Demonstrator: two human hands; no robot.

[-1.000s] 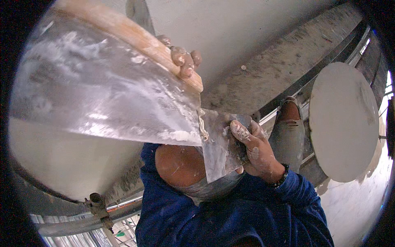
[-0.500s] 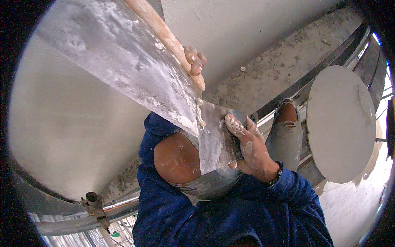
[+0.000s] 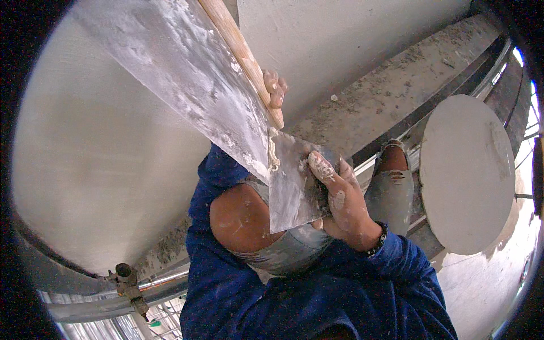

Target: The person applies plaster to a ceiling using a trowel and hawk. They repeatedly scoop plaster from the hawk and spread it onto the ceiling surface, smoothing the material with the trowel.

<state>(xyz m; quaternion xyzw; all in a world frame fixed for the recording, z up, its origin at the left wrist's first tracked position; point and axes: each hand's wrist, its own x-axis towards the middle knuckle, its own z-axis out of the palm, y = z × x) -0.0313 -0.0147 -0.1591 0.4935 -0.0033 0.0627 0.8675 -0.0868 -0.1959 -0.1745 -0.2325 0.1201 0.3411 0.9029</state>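
My left hand [image 3: 276, 89] is closed around the wooden back edge of a long, wide plastering blade [image 3: 187, 79], whose grey metal face is smeared with white plaster. Most of that hand and its forearm are hidden behind the blade; only fingertips show over the wood. In my right hand [image 3: 345, 204], thumb on top, is a smaller square putty knife [image 3: 297, 187]. The putty knife's left edge meets the near end of the long blade. A ridge of wet plaster [image 3: 273, 153] clings along that edge. White plaster coats the right thumb and fingers.
Smooth grey plastered walls [image 3: 102, 170] stand at the left and the top. A dusty ledge [image 3: 391, 79] with crumbs runs to the upper right. A round grey board [image 3: 467, 175] is at the right, and a metal pipe clamp [image 3: 127, 283] at the lower left. My bent knees are below.
The long blade appears tilted a little steeper, its upper part shifted right. My right hand and the putty knife have moved slightly left, still against the blade's end.
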